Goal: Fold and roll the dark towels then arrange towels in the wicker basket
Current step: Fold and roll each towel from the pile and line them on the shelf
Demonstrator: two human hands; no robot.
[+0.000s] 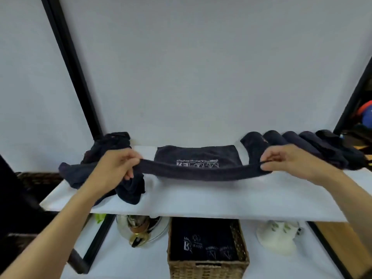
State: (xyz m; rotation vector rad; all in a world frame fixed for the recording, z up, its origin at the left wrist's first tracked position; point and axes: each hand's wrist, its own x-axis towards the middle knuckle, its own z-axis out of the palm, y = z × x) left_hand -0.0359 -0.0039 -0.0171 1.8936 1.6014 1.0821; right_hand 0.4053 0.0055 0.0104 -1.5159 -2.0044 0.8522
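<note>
Gripping a dark towel [201,175] at both ends: left hand [118,166] is curling around the left end, right hand [281,160] is pinching the right end. Towel is hanging as a narrow band just above the white desk [201,200]. Printed flat towel [195,158] is lying behind it. Rolled towels [271,139] are sitting far right, loose pile [108,146] far left. Wicker basket [207,267] is sitting below the desk, near center, holding folded towels [201,238].

Bare L hand [118,168] & bare R hand [285,160], forearms [60,228] bare to frame edge.
</note>
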